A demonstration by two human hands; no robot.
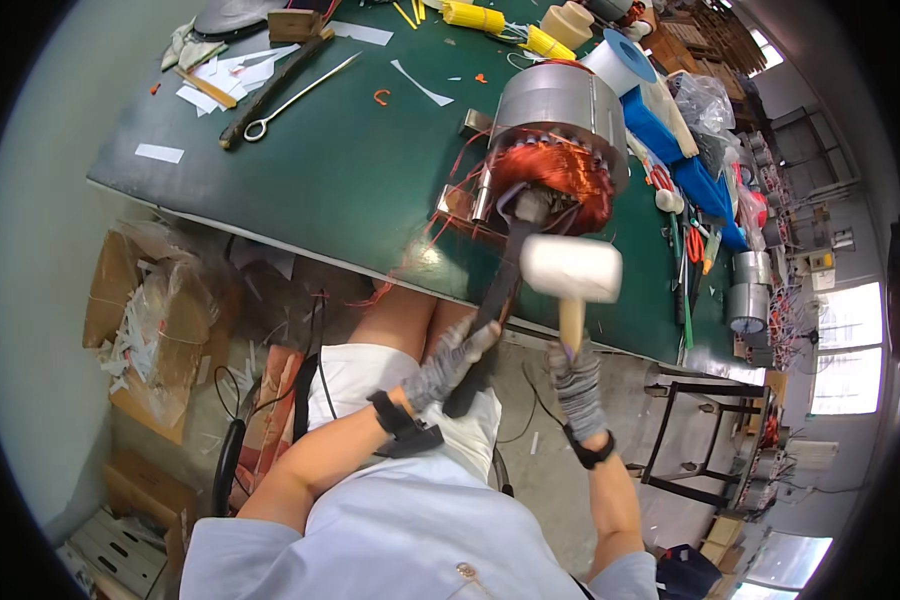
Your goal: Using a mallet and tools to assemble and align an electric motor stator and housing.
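Head view: looked straight down at a green workbench (300,170) with the person's lap and both gloved hands below its front edge.
Left hand (448,362): grey knit glove, fingers clenched round the lower end of a long dark flat bar (500,290), wrist strap on.
Dark bar: ran up from that hand at a slight tilt, and its top end sat against the copper windings, right at the front face of the stator.
Right hand (576,385): also gloved, wrapped tight round the wooden handle of a white mallet (571,268).
Mallet: head was sideways, just right of the bar and just below the windings; looked like it was touching the bar but honestly couldn't tell from this angle.
Stator (555,140): grey metal motor stator lying on its side near the bench's front edge, with orange copper windings (560,180) bulging out toward the person and thin red leads trailing off to the left.
Bench clutter: white paper strips (225,75) at the far left, a long metal rod with a ring end (295,98), yellow sleeving bundles (500,25) at the back, a white tape roll (620,60) beside a blue box (660,125).
Floor: cardboard boxes (150,320) with plastic wrap sat under the bench on the left.
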